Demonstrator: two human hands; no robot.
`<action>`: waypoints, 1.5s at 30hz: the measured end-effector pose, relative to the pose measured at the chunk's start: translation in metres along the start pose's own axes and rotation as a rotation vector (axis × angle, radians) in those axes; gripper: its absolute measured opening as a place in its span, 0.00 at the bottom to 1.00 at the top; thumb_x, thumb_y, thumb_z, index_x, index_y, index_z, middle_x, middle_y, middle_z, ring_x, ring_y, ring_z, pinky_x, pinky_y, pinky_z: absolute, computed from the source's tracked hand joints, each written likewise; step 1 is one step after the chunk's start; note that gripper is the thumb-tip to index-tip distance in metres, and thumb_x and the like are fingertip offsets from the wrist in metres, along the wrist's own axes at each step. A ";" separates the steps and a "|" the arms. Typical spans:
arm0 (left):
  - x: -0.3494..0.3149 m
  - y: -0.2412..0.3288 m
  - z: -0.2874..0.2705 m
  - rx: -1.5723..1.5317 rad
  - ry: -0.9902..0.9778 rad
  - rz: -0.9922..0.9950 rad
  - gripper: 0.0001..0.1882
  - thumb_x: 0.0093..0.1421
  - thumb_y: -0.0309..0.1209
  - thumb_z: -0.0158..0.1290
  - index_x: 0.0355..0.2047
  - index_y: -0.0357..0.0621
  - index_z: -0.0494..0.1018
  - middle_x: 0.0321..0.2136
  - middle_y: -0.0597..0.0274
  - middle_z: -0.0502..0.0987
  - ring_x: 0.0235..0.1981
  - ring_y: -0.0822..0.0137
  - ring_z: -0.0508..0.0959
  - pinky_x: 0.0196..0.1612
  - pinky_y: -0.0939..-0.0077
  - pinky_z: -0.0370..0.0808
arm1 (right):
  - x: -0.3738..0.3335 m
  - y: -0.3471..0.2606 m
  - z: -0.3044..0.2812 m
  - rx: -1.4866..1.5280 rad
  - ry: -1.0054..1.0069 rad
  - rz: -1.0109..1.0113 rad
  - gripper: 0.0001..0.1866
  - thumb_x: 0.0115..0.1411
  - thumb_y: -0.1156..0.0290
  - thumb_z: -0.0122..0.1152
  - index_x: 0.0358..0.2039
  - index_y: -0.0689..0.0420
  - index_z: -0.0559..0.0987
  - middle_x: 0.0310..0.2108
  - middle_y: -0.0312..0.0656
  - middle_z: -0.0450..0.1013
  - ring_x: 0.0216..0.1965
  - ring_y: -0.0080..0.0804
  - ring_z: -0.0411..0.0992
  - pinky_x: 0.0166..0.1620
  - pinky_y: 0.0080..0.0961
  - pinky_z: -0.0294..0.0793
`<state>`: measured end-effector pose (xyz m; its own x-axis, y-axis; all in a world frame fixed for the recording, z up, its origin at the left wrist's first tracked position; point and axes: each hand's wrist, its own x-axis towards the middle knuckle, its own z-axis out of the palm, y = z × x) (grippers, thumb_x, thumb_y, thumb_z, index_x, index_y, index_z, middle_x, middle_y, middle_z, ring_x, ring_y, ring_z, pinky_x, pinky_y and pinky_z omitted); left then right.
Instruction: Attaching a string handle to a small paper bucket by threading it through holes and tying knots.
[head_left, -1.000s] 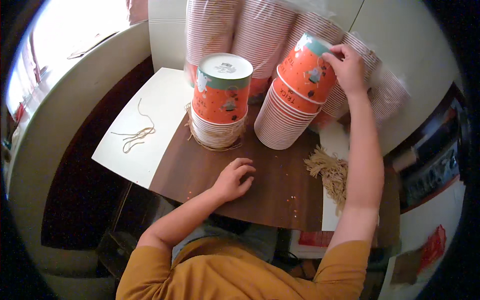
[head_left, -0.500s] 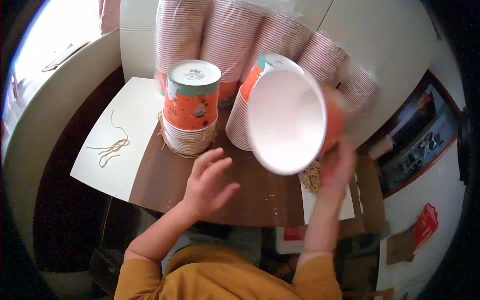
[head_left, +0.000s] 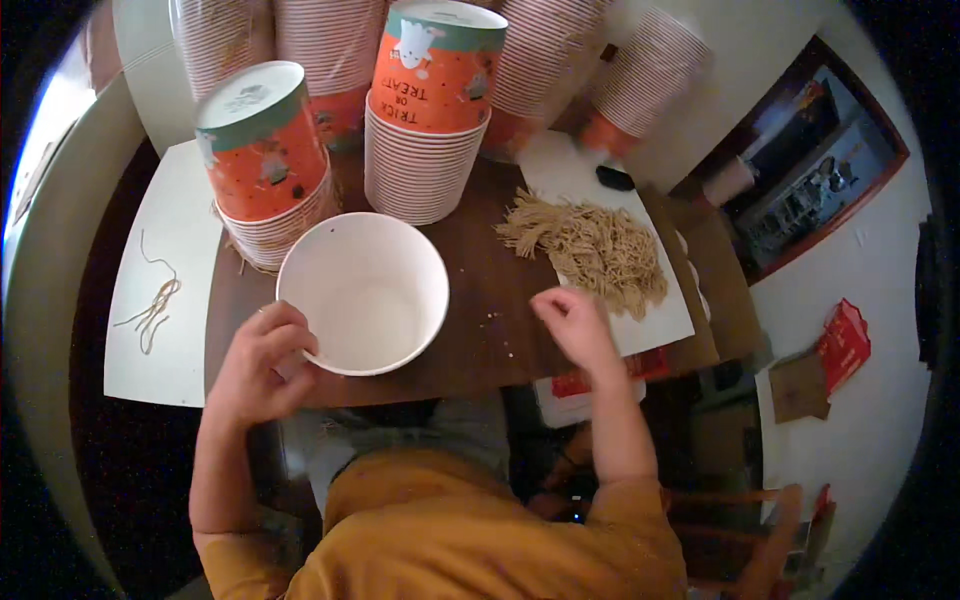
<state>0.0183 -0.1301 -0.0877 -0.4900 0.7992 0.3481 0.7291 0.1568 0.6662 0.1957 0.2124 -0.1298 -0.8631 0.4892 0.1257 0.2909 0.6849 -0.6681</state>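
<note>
The counter (head_left: 475, 335) carried an open paper bucket (head_left: 362, 292) left of the twine pile (head_left: 608, 256). My left hand (head_left: 262, 362) touched its rim; whether clamped, I couldn't tell. My right hand (head_left: 580, 328), fingertips together, hung beside the pile. I judged the bucket light, crushable, best held by the rim.

The bucket (head_left: 365, 290) looks of smooth paper; under it, the desk (head_left: 470, 260) seems wooden; right of it, cords (head_left: 610, 255) look rough.
</note>
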 end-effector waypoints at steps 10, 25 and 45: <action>0.011 -0.011 0.007 0.142 0.120 0.143 0.17 0.35 0.21 0.51 0.31 0.41 0.71 0.50 0.44 0.67 0.40 0.49 0.74 0.41 0.64 0.73 | 0.091 0.057 -0.067 -0.557 0.243 -0.210 0.06 0.50 0.70 0.59 0.27 0.57 0.80 0.31 0.47 0.73 0.33 0.49 0.71 0.38 0.39 0.71; -0.003 0.017 0.011 0.273 0.428 0.274 0.17 0.39 0.16 0.48 0.34 0.36 0.75 0.47 0.43 0.70 0.24 0.67 0.70 0.26 0.79 0.68 | 0.118 0.065 -0.056 -0.870 -0.075 -0.461 0.08 0.48 0.74 0.58 0.30 0.56 0.81 0.40 0.45 0.71 0.45 0.46 0.66 0.50 0.39 0.66; 0.073 0.040 -0.008 -0.183 0.256 0.295 0.12 0.53 0.27 0.56 0.37 0.38 0.74 0.36 0.55 0.75 0.38 0.60 0.76 0.39 0.70 0.74 | 0.128 -0.134 -0.176 0.089 0.144 -0.481 0.05 0.62 0.72 0.53 0.29 0.58 0.72 0.22 0.30 0.68 0.25 0.16 0.66 0.31 0.16 0.68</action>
<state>0.0079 -0.0702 -0.0307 -0.3932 0.6209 0.6782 0.7704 -0.1802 0.6116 0.1191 0.2779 0.1049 -0.8230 0.2040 0.5301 -0.1667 0.8055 -0.5687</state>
